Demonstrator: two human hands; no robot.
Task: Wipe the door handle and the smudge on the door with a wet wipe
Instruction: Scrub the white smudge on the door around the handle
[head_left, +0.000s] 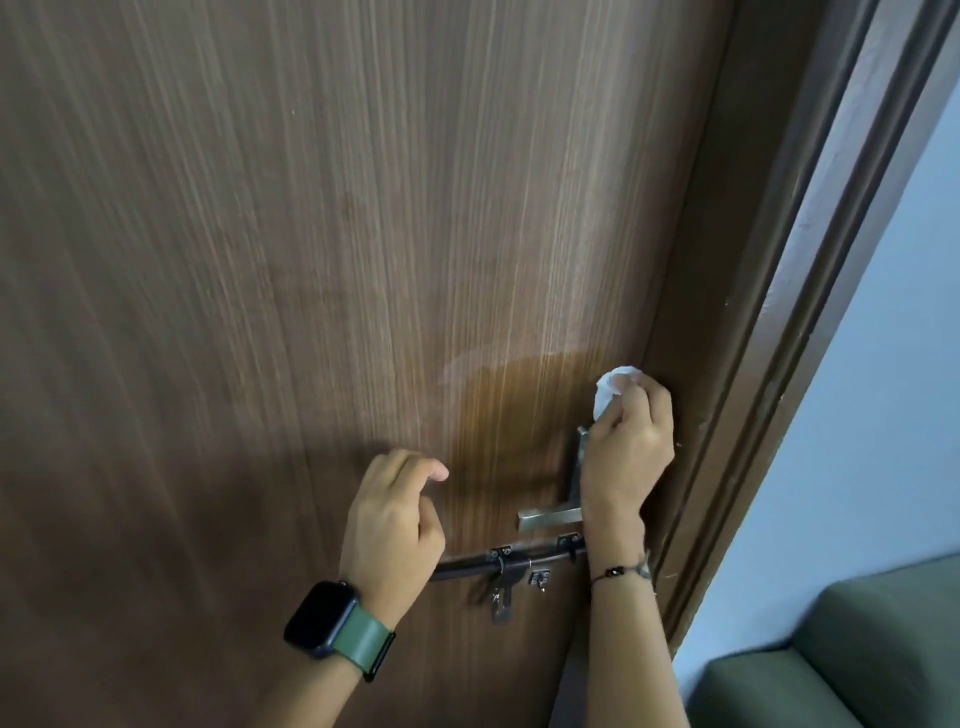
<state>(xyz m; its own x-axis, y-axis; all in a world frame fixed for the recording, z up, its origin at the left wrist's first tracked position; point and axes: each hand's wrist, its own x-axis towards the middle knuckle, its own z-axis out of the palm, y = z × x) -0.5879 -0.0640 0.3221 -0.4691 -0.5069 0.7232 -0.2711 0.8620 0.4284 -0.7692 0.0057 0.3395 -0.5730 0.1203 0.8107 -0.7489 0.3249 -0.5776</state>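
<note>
A brown wood-grain door (311, 260) fills the view. My right hand (626, 447) grips a crumpled white wet wipe (613, 387) and presses it on the door near its right edge, just above the metal lever handle (550, 517). The hand and wrist cover the upper part of the handle plate. A darker, wet-looking patch (519, 415) spreads on the door left of the wipe. My left hand (395, 519), with a watch on a green strap, hovers loosely curled to the left of the handle and holds nothing.
A dark sliding bolt latch (506, 564) is fixed below the handle. The brown door frame (753, 312) runs up the right side, with a pale blue wall (883, 415) beyond. A green cushioned seat (857, 660) sits at the lower right.
</note>
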